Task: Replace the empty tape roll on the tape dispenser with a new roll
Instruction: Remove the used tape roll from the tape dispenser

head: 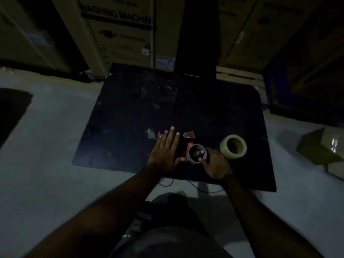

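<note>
Head view: the dispenser (186, 146) is pinned flat to the table (186, 101) by the left hand (165, 151), fingers spread, so the empty roll (197, 153), pinched by the right hand (216, 164), can be freed; the new roll (233, 146) waits right.

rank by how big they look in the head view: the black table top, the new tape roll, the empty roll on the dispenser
1. black table top, by far the largest.
2. new tape roll, standing free to the right.
3. empty roll, slightly smaller, pinched by the right hand.

The two rolls lie about equally near, so that order looks fair.

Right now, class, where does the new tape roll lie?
The new tape roll lies flat on the black table, just right of the right hand.
</note>
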The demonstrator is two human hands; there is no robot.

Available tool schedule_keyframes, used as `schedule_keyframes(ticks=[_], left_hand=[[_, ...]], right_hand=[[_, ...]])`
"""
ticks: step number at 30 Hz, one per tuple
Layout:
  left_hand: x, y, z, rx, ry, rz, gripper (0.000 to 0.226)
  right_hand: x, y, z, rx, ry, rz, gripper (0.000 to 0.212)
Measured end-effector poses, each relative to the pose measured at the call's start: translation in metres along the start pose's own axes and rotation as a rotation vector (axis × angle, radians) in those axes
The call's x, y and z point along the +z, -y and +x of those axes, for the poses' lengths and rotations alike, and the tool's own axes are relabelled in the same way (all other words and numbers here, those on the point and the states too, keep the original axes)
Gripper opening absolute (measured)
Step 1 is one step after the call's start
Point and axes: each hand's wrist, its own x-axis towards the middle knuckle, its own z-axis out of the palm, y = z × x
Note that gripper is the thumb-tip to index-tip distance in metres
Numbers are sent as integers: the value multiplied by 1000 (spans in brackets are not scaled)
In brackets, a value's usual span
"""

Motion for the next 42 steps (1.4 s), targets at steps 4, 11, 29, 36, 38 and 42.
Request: schedule_keyframes(ticks=[4, 11, 29, 36, 38, 42], left_hand=[[6, -30, -7, 29, 56, -72, 74], [15, -70, -10, -303, -32, -470, 41], [61, -101, 22, -1130, -49, -1353, 46], [64, -95, 26, -1215, -15, -1351, 49], [58, -94, 25, -1196, -8, -1363, 46], [48, -95, 17, -1175, -7, -1383, 36]], right_hand=[[17, -21, 13, 20, 33, 116, 78], [7, -9, 17, 64, 114, 178, 62], [19, 2, 22, 209, 94, 564, 34], [21, -7, 35, 287, 60, 618, 29], [23, -9, 36, 309, 45, 603, 29], [23, -10, 38, 344, 36, 656, 15]])
